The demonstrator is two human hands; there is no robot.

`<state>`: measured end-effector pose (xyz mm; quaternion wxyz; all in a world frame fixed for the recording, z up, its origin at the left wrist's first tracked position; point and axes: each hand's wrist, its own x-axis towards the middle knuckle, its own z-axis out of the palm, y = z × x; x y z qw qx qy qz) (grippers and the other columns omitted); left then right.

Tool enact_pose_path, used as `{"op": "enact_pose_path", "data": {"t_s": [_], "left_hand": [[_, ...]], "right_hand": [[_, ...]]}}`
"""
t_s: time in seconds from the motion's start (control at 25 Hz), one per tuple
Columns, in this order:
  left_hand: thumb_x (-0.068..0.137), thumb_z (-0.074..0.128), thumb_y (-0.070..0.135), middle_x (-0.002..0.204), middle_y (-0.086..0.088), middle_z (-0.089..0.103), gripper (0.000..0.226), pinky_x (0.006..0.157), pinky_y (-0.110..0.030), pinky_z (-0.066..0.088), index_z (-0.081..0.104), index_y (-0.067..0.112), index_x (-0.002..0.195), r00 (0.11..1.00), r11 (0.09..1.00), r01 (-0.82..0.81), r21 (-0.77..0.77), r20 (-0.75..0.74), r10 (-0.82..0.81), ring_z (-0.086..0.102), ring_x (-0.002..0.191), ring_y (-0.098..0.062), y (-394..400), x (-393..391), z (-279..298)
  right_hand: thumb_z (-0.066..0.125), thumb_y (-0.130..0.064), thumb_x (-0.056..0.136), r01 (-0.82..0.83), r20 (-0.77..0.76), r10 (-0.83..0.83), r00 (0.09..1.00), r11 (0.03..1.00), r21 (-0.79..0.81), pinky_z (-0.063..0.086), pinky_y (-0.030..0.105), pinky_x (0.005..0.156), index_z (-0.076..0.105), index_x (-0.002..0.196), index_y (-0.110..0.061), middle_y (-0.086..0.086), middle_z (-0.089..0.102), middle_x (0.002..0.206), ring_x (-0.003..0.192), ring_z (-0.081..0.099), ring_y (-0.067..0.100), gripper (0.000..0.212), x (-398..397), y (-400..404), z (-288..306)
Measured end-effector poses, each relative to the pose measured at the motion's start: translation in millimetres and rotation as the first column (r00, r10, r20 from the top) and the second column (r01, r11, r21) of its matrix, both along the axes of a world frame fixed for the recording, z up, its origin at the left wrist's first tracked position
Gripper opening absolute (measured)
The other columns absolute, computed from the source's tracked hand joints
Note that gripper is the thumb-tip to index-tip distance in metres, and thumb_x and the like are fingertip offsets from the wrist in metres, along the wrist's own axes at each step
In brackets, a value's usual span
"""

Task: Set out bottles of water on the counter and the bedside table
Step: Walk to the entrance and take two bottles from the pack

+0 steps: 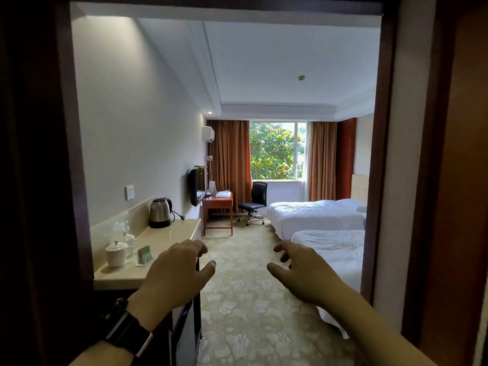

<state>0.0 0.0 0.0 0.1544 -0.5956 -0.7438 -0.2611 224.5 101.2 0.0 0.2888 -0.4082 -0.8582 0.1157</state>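
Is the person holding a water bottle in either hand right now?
No: the left hand and the right hand are both held out with fingers loosely curled around nothing, and no bottle shows on the counter either.

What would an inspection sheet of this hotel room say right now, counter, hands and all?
Surface: pale stone counter along the left wall, partly free.
Job's things: no water bottles seen; bedside table not in view.
Clutter: steel kettle, two lidded white cups, a small green card stand.
Hands: left hand and right hand both held out, open and empty; a dark watch on the left wrist.
Cables: kettle cord lying unplugged on the counter.
Surroundings: two white beds, wooden desk, office chair, wall TV, curtained window, floral carpet.
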Motion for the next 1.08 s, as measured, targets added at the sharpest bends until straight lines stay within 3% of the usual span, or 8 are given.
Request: {"op": "enact_pose_path", "data": {"t_s": [0.56, 0.76, 1.08], "left_hand": [[0.083, 0.057, 0.050, 0.117, 0.009, 0.066, 0.042, 0.087, -0.030, 0.051, 0.059, 0.026, 0.117, 0.998, 0.999, -0.034, -0.010, 0.053, 0.035, 0.061, 0.100, -0.011, 288, -24, 8], [0.083, 0.057, 0.052, 0.119, 0.010, 0.064, 0.043, 0.085, -0.027, 0.050, 0.059, 0.026, 0.118, 0.998, 1.000, -0.025, -0.009, 0.057, 0.026, 0.060, 0.098, -0.008, 384, -60, 2], [0.087, 0.057, 0.048, 0.123, 0.006, 0.064, 0.044, 0.078, -0.020, 0.043, 0.057, 0.022, 0.122, 0.994, 0.998, 0.055, -0.001, 0.090, -0.055, 0.058, 0.101, -0.008, 566, -174, -12]], "right_hand": [[0.055, -0.058, 0.083, -0.028, -0.005, 0.028, 1.000, 0.999, -0.044, 0.052, 0.039, 0.091, 0.050, 0.125, -0.031, -0.010, 0.060, 0.111, 0.099, 0.057, 0.010, 0.050, -17, 297, 2], [0.053, -0.062, 0.080, -0.057, 0.012, 0.057, 0.998, 0.997, -0.053, 0.053, 0.039, 0.088, 0.050, 0.122, -0.034, -0.017, 0.055, 0.102, 0.095, 0.057, 0.007, 0.051, -61, 395, 0], [0.058, -0.053, 0.084, -0.083, 0.085, 0.087, 0.993, 0.995, -0.055, 0.051, 0.033, 0.089, 0.052, 0.126, -0.028, -0.007, 0.061, 0.111, 0.097, 0.057, 0.009, 0.049, -173, 584, -7]]}}
